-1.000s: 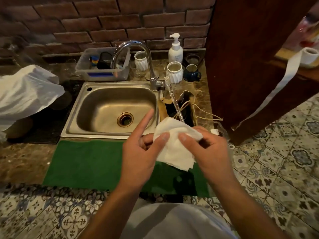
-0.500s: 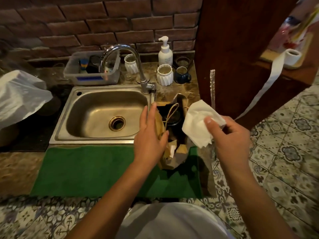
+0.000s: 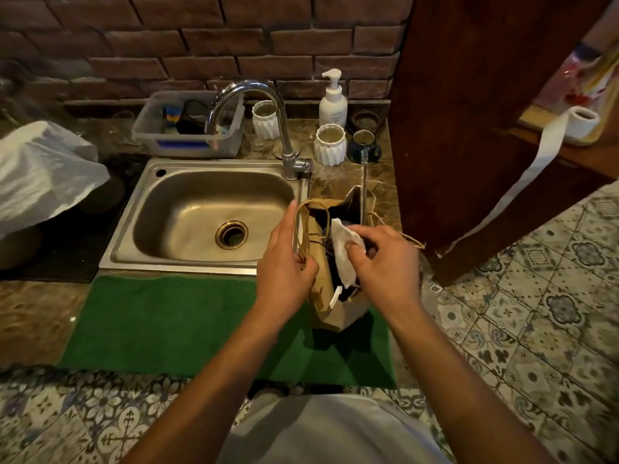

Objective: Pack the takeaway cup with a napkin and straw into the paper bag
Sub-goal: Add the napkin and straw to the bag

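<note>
A brown paper bag stands open on the counter to the right of the sink. My left hand grips its left side and twine handle, holding the mouth apart. My right hand pinches a white napkin that hangs partly inside the bag's mouth. A wrapped straw sticks up out of the bag at its far side, above my right hand. Something dark sits inside the bag; the cup itself is hidden by the napkin and shadow.
A steel sink with a tap lies left of the bag. A green mat covers the counter's front. White ribbed cups, a soap pump bottle and a plastic tub stand behind. A wooden post rises right.
My left hand let go of the napkin and took hold of the bag's left side. My right hand carried the napkin and straw over the bag and lowered them into its mouth.
</note>
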`<action>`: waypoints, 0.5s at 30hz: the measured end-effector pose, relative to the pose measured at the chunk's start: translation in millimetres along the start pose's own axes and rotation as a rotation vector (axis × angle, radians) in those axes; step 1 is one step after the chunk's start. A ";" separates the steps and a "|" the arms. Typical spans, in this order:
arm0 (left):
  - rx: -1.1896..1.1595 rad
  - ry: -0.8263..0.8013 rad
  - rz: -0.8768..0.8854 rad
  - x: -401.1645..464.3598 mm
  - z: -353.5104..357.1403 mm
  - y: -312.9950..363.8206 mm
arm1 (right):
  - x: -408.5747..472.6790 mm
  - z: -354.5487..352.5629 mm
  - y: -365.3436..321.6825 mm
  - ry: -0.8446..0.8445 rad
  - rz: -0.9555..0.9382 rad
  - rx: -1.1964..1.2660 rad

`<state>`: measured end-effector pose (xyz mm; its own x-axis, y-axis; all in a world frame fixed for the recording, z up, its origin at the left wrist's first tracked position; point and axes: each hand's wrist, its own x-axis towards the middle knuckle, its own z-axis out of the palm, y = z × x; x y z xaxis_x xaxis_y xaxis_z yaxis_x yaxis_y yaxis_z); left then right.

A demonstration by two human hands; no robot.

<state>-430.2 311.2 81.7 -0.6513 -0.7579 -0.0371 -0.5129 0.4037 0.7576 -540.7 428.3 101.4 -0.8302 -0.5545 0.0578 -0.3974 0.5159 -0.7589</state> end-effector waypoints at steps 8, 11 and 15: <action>-0.121 0.019 -0.039 5.3 -3.4 -11.5 | -2.2 1.2 2.1 -0.158 -0.010 -0.333; -0.089 0.040 -0.016 6.8 0.1 -11.6 | -1.9 -3.5 0.1 -0.180 0.002 -0.471; -0.103 0.047 -0.003 10.6 2.5 -12.2 | -1.5 -2.2 2.6 -0.174 0.006 -0.542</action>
<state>-432.3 299.5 70.4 -0.6214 -0.7835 -0.0104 -0.4530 0.3484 0.8207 -541.4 431.9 100.8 -0.7750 -0.6258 -0.0879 -0.5746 0.7556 -0.3145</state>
